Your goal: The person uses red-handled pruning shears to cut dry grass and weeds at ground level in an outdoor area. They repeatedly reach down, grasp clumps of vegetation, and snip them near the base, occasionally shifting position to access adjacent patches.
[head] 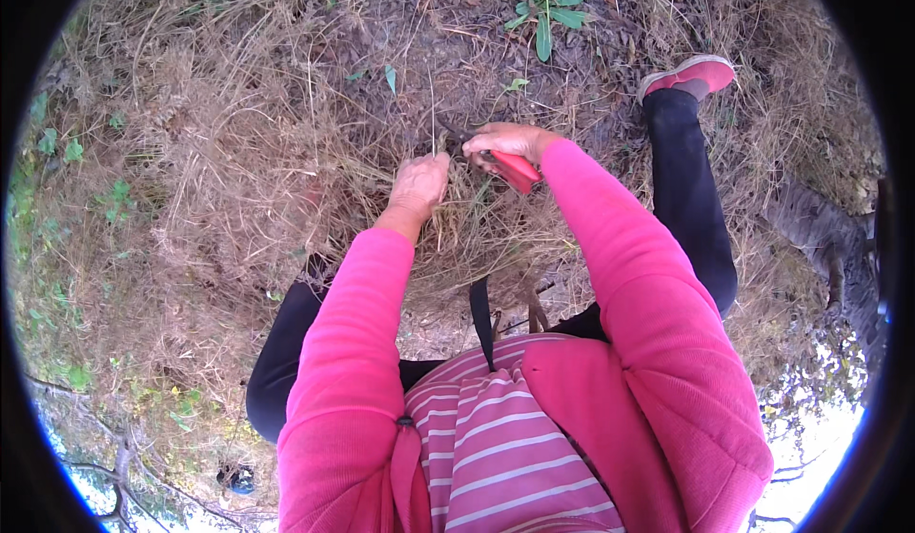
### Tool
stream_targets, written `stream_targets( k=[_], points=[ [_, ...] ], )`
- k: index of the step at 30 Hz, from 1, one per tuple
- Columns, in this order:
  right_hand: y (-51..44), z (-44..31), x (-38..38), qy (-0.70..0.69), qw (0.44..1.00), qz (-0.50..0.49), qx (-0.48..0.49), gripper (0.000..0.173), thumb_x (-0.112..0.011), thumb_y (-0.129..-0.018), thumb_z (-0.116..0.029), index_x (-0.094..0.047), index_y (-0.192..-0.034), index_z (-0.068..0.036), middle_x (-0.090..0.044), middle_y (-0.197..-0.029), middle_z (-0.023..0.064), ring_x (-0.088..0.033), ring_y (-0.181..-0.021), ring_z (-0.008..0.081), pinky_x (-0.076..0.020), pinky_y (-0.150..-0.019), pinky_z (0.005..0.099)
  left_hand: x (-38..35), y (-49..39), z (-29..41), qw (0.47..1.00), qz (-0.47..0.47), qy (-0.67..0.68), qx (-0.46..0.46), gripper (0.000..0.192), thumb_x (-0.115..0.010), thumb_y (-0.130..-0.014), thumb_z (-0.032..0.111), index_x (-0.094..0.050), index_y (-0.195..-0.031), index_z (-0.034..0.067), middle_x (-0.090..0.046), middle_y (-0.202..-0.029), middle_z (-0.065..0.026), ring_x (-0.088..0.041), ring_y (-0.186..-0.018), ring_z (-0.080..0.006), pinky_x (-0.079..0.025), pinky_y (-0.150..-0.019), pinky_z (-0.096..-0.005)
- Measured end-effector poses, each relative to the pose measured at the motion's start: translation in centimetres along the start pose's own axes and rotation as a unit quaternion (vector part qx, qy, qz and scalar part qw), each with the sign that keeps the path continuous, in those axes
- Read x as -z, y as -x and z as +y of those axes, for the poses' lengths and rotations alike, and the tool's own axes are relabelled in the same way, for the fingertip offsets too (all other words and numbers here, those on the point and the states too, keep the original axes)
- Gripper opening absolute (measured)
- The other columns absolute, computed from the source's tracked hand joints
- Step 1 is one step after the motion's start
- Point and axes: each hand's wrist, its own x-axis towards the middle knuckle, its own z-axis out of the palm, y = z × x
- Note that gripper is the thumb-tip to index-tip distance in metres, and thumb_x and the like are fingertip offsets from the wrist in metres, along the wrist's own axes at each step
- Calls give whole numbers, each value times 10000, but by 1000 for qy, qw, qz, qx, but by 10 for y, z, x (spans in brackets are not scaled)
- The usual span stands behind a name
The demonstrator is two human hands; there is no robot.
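Red-handled pruning shears [516, 168] are in my right hand [504, 147], their dark blades pointing left, just above and beside my left hand. My left hand [422, 181] is closed around dry grass stems [448, 222], with a thin pale stalk [432, 108] standing up beside its fingers. A small gap lies between the two hands. Whether the blades are open or closed on a stem, I cannot tell. More dry grass hangs below both hands, and a black strap [482, 315] runs down from there to my striped shirt.
Matted dry grass [236, 154] covers the ground at the left. A green leafy plant [545, 11] grows from bare soil ahead. My pink shoe [693, 76] rests at the upper right. A grey tree trunk or stump [822, 233] stands at the far right.
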Motion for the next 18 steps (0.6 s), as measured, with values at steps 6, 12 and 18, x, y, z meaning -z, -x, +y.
stream_targets(
  k=[6,12,18],
  points=[
    [51,-7,5,53,996,66,-39,336,-700,-1029,-332,-626,-1205,-56,-648,-925,-4,-639,-826,108,-553,-778,297,-13,45,16,990,-136,-21,8,214,-693,-966,214,-633,-1106,64,-757,-1120,-200,-730,-1094,-352,-544,-952,-520],
    [51,-15,-1,61,993,106,-3,366,-696,-1017,-329,-604,-1242,-55,-642,-1043,2,-613,-956,121,-530,-942,311,-6,32,-15,975,83,-3,206,942,-797,-949,373,-253,-1691,171,-330,-1691,-244,-350,-1562,-439,-447,-1165,-658],
    [38,-24,-21,171,982,78,9,517,-708,-960,-489,-637,-1233,-55,-671,-1018,33,-636,-935,157,-519,-904,353,-44,29,-26,901,-12,178,395,878,-790,-926,474,-432,-1599,38,-740,-1256,-309,-706,-1215,-444,-553,-1057,-507]
  ],
)
